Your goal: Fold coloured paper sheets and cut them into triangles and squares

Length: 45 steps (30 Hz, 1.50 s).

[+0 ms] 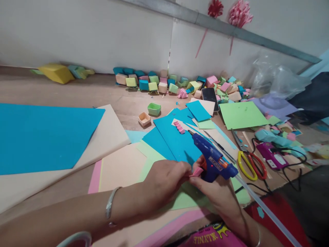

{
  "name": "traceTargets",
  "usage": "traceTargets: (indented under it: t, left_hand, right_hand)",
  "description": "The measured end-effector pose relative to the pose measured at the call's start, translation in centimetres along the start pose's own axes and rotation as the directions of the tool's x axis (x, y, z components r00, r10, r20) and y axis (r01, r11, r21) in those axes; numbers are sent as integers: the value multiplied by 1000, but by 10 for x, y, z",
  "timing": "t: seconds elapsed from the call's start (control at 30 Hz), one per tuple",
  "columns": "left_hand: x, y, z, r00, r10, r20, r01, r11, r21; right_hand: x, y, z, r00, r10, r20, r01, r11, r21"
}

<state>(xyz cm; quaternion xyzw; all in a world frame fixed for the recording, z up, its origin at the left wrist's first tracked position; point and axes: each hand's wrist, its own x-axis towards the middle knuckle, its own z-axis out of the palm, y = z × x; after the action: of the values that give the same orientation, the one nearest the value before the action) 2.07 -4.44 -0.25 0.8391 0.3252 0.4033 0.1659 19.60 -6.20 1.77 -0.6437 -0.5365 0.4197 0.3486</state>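
Observation:
In the head view, my right hand (218, 192) is closed around the handle of a blue hot glue gun (210, 152), whose nozzle points up and left over the paper. A long clear glue stick (262, 202) trails from its back end. My left hand (167, 180) pinches a small folded pink paper strip (196, 172), and my right thumb touches the strip too. Beyond the nozzle, a pleated pink paper piece (179, 127) lies on white and blue sheets. Blue paper (167, 140) spreads under and ahead of the hands.
Scissors (248, 161), a purple power strip (272, 156) with black cords, and a phone (210, 99) lie to the right. Two small paper boxes, green (154, 109) and peach (144, 119), stand ahead. Several folded paper boxes line the wall. A large blue sheet (46, 137) covers the left.

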Motion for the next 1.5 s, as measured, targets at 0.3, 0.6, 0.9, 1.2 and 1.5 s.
traceTargets:
  t: [0.3,0.6,0.9,1.2,1.5]
  left_hand:
    - [0,-8,0,979,196,59,-187,974,-129]
    - [5,-4,-5,987,-118,107,137,972,-192]
    - [9,-5,-5,934,-268,239,333,894,-300]
    - [9,-9,-7,976,-136,169,171,961,-216]
    - [7,-2,-4,949,-249,194,300,904,-306]
  right_hand:
    - [-3,4,-9,984,-29,178,48,993,-105]
    - [1,7,-12,994,-24,105,5,985,174]
    - [3,5,-10,997,-64,43,57,988,144]
    - [1,6,-12,987,-23,157,-18,967,255]
    - [1,5,-10,990,57,133,-82,979,188]
